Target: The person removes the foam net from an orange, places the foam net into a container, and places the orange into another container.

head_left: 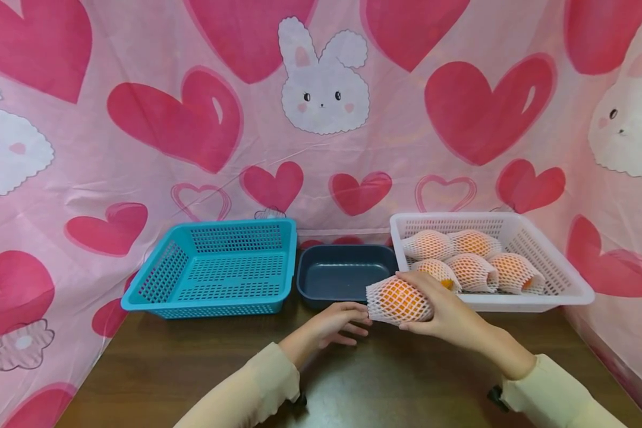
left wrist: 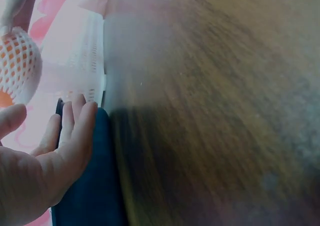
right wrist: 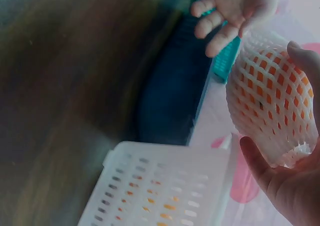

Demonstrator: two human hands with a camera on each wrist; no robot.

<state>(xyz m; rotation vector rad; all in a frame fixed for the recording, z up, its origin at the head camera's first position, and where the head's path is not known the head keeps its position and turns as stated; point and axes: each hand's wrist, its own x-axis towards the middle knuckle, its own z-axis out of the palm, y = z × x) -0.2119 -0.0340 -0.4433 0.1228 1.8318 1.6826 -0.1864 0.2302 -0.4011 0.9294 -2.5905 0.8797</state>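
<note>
A person's right hand (head_left: pixel 452 315) grips an orange fruit (head_left: pixel 401 302) wrapped in a white foam net (head_left: pixel 373 302), thumb on the near side and fingers over the far side. The fruit is held above the desk (head_left: pixel 385 380), toward the middle of its far edge, and hides the near right corner of a dark tray (head_left: pixel 348 279). The left hand (head_left: pixel 338 326) is beside the fruit's left end, its fingers spread and holding nothing; whether its fingertips touch the net, I cannot tell.

Along the desk's far edge stand three containers. A turquoise basket (head_left: pixel 203 307) is at the far left corner, with nothing lying in it. The dark tray is in the middle, just beside that basket. A white basket (head_left: pixel 556 300) is toward the far right corner and holds five more netted fruits (head_left: pixel 472 272), grouped in its left and middle parts; one near its left front shows a patch of bare orange peel.

Both forearms come in over the desk's near side in pale sleeves (head_left: pixel 246 386). Behind the far edge hangs a pink cloth (head_left: pixel 321 160) printed with hearts and white rabbits.
</note>
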